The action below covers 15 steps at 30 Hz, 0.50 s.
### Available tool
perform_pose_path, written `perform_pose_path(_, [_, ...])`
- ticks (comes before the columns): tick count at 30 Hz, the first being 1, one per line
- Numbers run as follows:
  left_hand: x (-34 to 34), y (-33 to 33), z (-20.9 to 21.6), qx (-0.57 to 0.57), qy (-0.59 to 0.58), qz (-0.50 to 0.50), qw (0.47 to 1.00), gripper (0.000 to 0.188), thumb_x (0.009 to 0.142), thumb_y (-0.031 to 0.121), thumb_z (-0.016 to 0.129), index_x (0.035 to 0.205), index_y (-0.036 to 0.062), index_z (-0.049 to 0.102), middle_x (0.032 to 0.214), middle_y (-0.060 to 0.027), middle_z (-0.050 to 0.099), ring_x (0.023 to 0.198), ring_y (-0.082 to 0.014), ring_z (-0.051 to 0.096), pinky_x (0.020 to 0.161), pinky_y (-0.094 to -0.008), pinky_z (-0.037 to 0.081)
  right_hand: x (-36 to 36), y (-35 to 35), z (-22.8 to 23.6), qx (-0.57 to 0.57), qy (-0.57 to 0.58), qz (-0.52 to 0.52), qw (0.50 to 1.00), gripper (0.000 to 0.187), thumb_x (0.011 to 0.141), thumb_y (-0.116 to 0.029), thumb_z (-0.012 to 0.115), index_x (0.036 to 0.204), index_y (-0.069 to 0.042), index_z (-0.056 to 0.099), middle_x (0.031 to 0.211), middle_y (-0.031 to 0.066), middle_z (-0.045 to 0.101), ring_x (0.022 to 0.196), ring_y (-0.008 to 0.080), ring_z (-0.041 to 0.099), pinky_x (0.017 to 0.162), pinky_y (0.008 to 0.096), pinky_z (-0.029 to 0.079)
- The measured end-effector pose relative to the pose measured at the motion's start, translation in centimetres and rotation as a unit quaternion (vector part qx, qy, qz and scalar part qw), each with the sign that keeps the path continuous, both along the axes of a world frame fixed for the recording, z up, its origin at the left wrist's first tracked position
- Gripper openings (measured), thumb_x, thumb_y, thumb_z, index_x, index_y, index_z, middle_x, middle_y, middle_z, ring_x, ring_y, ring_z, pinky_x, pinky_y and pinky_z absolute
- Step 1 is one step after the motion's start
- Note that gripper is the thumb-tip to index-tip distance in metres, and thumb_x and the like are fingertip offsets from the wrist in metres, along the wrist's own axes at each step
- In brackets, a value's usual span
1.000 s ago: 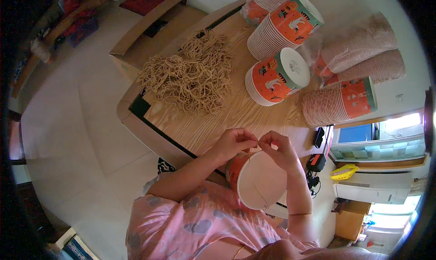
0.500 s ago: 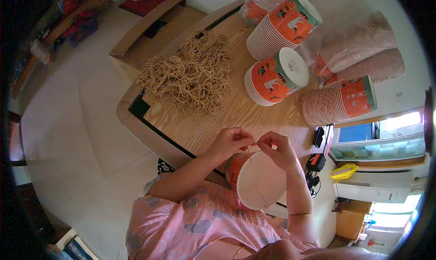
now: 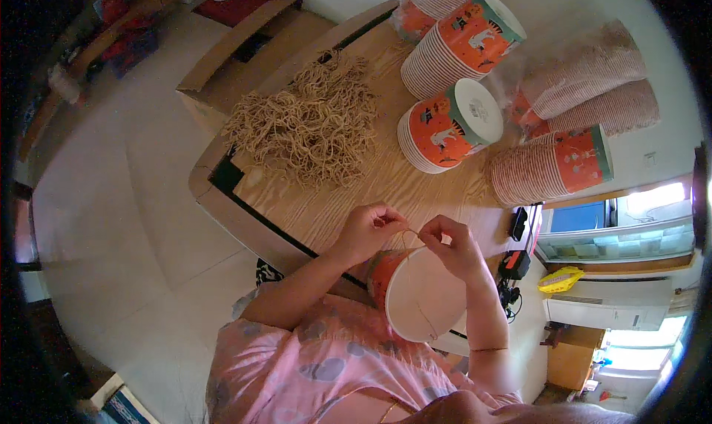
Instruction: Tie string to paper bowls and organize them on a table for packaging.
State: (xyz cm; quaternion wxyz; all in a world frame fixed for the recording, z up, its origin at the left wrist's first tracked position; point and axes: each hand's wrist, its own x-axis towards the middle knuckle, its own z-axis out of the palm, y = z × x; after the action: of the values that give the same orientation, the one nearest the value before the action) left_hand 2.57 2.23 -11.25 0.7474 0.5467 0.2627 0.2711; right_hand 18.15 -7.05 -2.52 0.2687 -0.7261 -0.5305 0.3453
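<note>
Both my hands meet above the far rim of an orange paper bucket, whose white inside faces up in front of me. A thin tan string runs between the fingers and hangs over the bucket's rim. Pinched on one part of the string is my left hand, with its fingers closed. My right hand pinches another part, a short gap away. More string lies across the bucket's white inside. Beyond my hands, a tangled heap of tan string covers the far left of the table.
Stacks of orange paper buckets stand upside down on the wooden table. Further stacks in clear plastic lie at the right. A cardboard box is past the table's far left edge. Black cables and a power adapter sit at the right.
My hands have moved slightly apart, the left one a little to the left. A stretch of string now shows between the fingertips. The bucket has hardly moved.
</note>
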Motion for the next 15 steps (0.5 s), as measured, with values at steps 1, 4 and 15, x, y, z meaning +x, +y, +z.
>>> perform_pose_path(1, [0.0,0.0,0.0,0.005,0.005,-0.002,1.0,0.014,0.078,0.013,0.066,0.084,0.0011,0.065,0.076,-0.004,0.065,0.067,-0.007,0.057,0.061,-0.023,0.047,0.0,0.0,0.0,0.0,-0.001,-0.001,1.0,0.011,0.081,-0.012,0.061,0.082,-0.001,0.06,0.07,0.0029,0.058,0.065,0.01,0.049,0.062,0.0263,0.043])
perform_pose_path(4, [0.1,0.0,0.0,0.034,0.013,0.008,0.999,0.014,0.078,0.014,0.066,0.084,0.0013,0.065,0.074,-0.0031,0.064,0.064,-0.0068,0.055,0.06,-0.0233,0.047,0.0,-0.1,0.1,0.006,-0.014,0.004,1.0,0.011,0.081,-0.012,0.061,0.082,-0.001,0.06,0.07,0.0029,0.058,0.065,0.0104,0.049,0.062,0.0266,0.043])
perform_pose_path(15, [1.4,-0.2,-0.4,-0.135,-0.012,-0.148,0.98,0.021,0.078,0.02,0.067,0.086,0.0009,0.064,0.077,-0.0028,0.062,0.069,-0.0076,0.055,0.061,-0.0229,0.046,1.0,-0.4,-0.4,0.025,-0.005,-0.012,1.0,0.011,0.083,-0.011,0.06,0.085,0.0,0.061,0.073,0.0028,0.059,0.068,0.0107,0.052,0.064,0.0252,0.043])
